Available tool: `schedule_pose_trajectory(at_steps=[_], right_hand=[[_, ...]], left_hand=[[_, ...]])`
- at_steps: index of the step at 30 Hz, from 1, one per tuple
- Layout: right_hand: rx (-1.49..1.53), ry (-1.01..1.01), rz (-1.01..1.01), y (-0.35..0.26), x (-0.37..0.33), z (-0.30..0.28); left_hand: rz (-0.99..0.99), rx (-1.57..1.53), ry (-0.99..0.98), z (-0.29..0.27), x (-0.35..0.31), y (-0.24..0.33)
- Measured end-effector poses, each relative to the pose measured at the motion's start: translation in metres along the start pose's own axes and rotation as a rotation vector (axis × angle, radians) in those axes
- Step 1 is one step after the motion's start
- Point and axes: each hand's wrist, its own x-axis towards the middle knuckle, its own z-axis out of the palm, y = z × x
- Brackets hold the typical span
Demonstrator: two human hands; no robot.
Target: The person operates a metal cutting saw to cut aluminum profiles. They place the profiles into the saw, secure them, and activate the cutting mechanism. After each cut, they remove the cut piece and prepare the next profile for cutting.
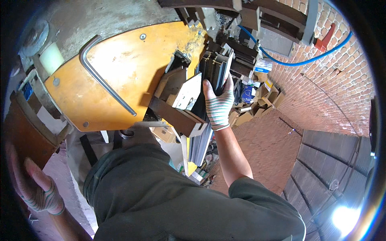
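Observation:
My right hand (219, 105), in a white striped glove with bare fingertips, is closed around a dark metal frame profile (217, 66), its thumb along the near side. Left of it, a brown and white grooved profile corner (179, 106) lies over the edge of a yellow board (120, 76). Low at the left rim, my left hand (42, 195) wears the same kind of glove. Its thumb stands apart from the fingers, which are slightly blurred, beside the lower edge of a brown profile (30, 130).
A bent grey metal bar (106, 78) lies on the yellow board. A blue hose (305, 63) curves near a red handle (325, 38) at upper right. Cardboard boxes (267, 98) are heaped beyond my right hand, by a brick surface (321, 80).

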Motion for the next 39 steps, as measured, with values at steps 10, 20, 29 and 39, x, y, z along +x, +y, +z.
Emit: schedule_pose_trajectory(at_steps=[10,20,29,39], right_hand=[[-0.019,0.084,-0.09,0.014,0.0,0.0],[0.003,0.104,-0.136,0.011,0.0,-0.001],[-0.239,0.011,-0.325,0.012,-0.008,-0.023],[-0.267,-0.02,-0.401,0.026,-0.047,-0.033]], left_hand=[[0.158,0.027,0.04,0.004,0.032,0.017],[0.117,-0.172,0.134,-0.002,0.056,0.073],[0.006,-0.743,-0.011,0.049,0.11,0.209],[0.468,-0.256,-0.221,0.089,0.178,0.303]])
